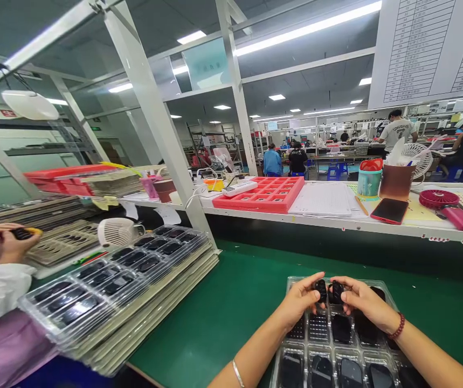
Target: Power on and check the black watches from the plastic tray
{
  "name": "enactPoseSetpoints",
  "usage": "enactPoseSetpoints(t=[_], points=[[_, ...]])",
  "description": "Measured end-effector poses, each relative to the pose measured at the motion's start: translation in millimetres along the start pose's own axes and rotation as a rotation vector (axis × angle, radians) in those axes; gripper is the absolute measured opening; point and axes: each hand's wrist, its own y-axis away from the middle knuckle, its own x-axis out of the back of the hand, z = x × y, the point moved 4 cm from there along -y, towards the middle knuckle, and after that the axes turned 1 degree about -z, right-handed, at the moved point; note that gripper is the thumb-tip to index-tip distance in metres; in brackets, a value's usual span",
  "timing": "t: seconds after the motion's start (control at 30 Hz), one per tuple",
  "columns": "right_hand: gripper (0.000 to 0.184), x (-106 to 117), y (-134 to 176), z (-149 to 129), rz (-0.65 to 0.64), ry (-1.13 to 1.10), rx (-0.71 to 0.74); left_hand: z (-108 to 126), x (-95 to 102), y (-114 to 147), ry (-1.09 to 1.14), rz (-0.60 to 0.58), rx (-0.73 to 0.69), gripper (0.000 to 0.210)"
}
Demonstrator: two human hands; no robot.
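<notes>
My left hand (302, 298) is closed on a small black plastic case (320, 290), held between thumb and fingers. Close beside it, my right hand (360, 300) pinches a second small black plastic case (337, 292). Both are raised over the far part of a clear plastic tray (304, 350). Black pieces (350, 373) sit in several of its pockets, and a few pockets near my left hand look bare. My forearms cover part of the tray's sides.
Left of me stands a tall stack of trays (154, 293) with black pieces on top. A co-worker's hands (15, 242) hold a dark piece at the far left. The shelf ahead carries a red compartment tray (259, 195), a phone (389, 210) and a pink fan (439, 198).
</notes>
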Motion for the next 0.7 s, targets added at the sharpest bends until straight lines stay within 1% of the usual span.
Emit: enactPoseSetpoints(t=[0.2, 0.33, 0.57, 0.7], points=[[0.048, -1.0, -0.1, 3.4, -0.055, 0.061, 0.040, -0.4, -1.8, 1.0, -0.030, -0.005, -0.022, 0.062], [0.050, -2.4, 0.2, 3.1, -0.065, 0.090, 0.042, -1.9, -2.6, 1.1, -0.032, -0.014, -0.022, 0.059], [0.044, -5.6, 0.4, 0.1, -0.101, 0.099, 0.060, -1.5, -3.1, 1.3, -0.047, -0.029, -0.028, 0.056], [0.044, -6.0, 0.8, 0.6, -0.101, 0.109, 0.053, -2.8, -2.7, 1.3, -0.041, -0.031, -0.022, 0.055]])
